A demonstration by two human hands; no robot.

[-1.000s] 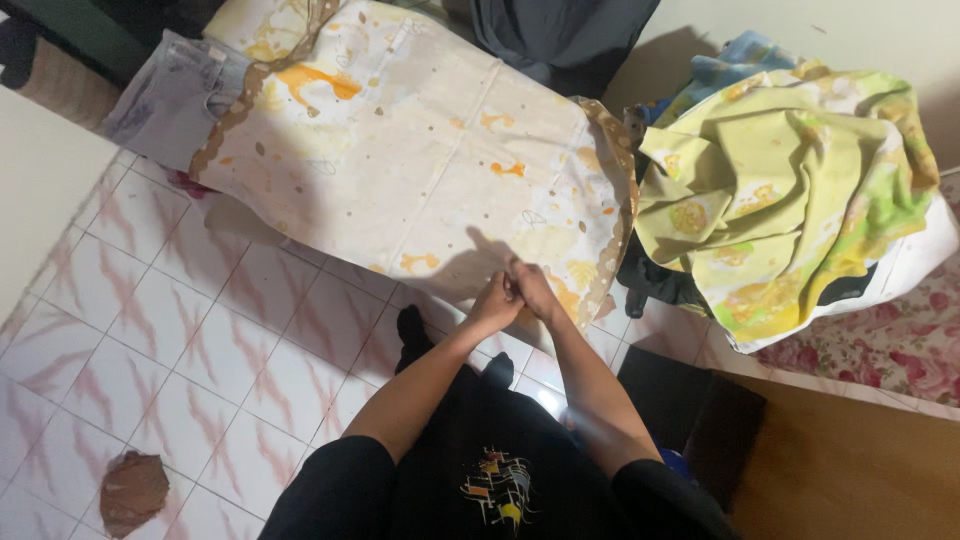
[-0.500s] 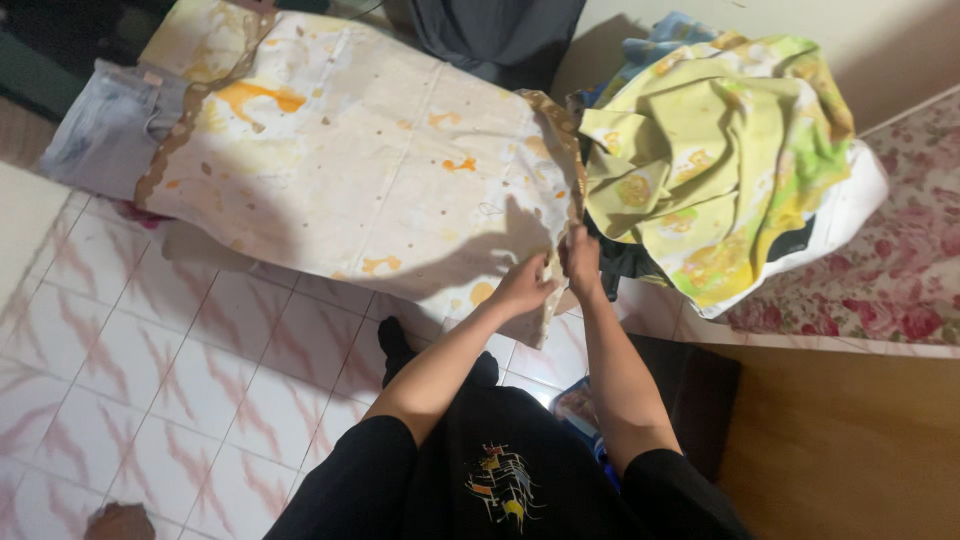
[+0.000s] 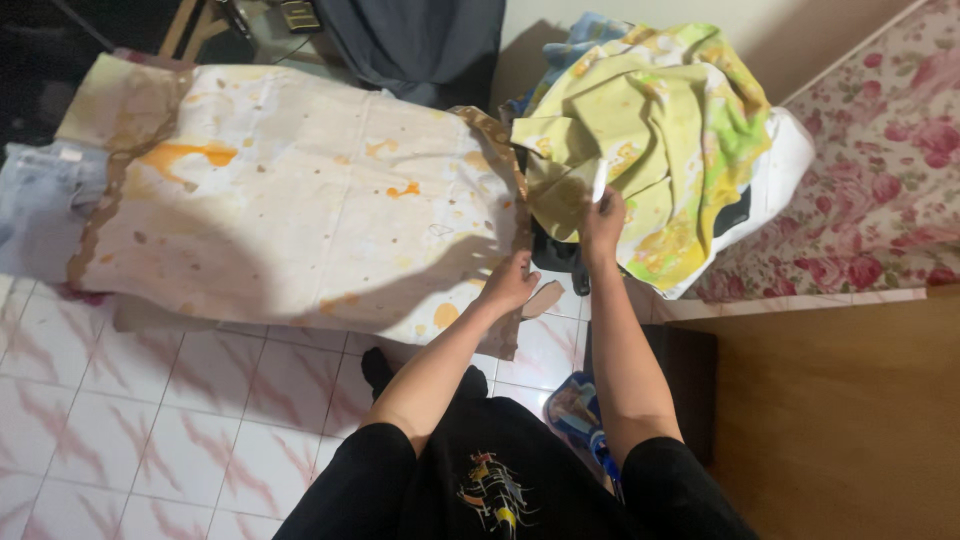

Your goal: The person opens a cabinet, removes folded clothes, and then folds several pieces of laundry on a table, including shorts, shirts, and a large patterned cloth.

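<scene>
Stained cream ironing-board cover (image 3: 290, 210), orange blotches, left hand (image 3: 508, 285) gripping its near right edge, right hand (image 3: 603, 218) pinching yellow-green crumpled sheet (image 3: 650, 140) heaped just beside the board's right end, white basket (image 3: 780, 190) beneath the heap

Floor: white tiles (image 3: 130, 400) with pink veining. Right side: rose-patterned carpet (image 3: 880, 190), bordered below by a brown wooden panel (image 3: 840, 420). Rear: plain cream wall (image 3: 560, 20). A dark grey cloth (image 3: 420, 45) hangs at top centre
</scene>
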